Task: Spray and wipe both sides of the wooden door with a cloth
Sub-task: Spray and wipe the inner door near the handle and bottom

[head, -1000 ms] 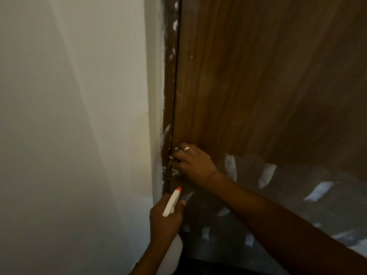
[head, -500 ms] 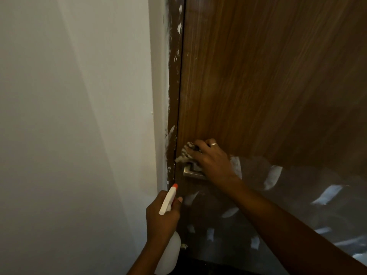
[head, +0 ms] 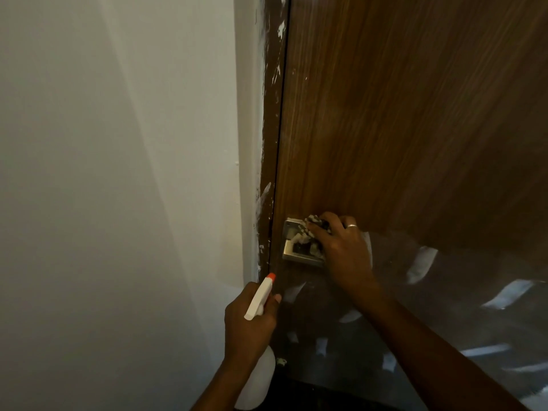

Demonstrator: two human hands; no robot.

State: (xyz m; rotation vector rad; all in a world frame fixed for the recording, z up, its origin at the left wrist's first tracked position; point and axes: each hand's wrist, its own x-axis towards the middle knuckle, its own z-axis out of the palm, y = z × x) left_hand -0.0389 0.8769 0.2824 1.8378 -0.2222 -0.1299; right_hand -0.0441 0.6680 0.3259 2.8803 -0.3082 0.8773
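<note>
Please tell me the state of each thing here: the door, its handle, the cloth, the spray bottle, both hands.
door: seems closed
handle plate: partly covered by cloth
cloth: bunched, pressed on handle plate
spray bottle: upright, nozzle toward door
left hand: grips spray bottle
right hand: holds cloth

Nothing legible shows anywhere. The white plastic spray bottle bears no readable label or brand on the side in view, and neither the brown wooden door nor the square brushed-metal handle plate shows any lettering, number or sign.
</note>
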